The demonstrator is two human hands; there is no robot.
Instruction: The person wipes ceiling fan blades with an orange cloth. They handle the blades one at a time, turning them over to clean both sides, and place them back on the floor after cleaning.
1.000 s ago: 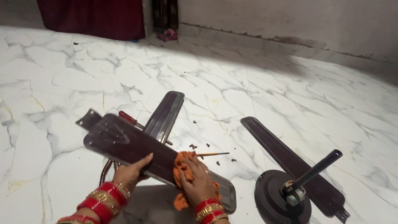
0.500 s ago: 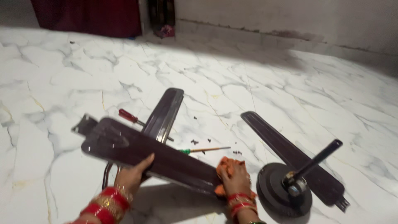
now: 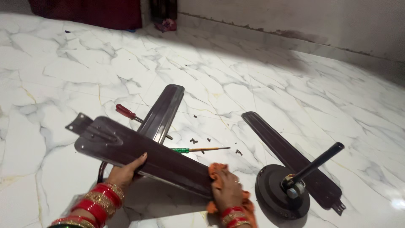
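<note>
1. Currently: left hand [image 3: 125, 172] grips the near edge of a long dark-brown metal fan blade [image 3: 143, 154], fingers curled over it, holding it raised above the white marble floor [image 3: 261, 71].
2. Right hand [image 3: 227, 190] presses an orange cloth [image 3: 216, 171] onto that blade's far end, closed around the cloth.
3. Second dark blade [image 3: 162, 113] lies under it; third dark blade [image 3: 291, 158] lies to the right, under the round dark motor housing with rod [image 3: 282, 192].
4. Red-handled screwdriver [image 3: 125, 111] and green-handled screwdriver [image 3: 182, 150] lie on the floor, loose screws [image 3: 195, 140] nearby.
</note>
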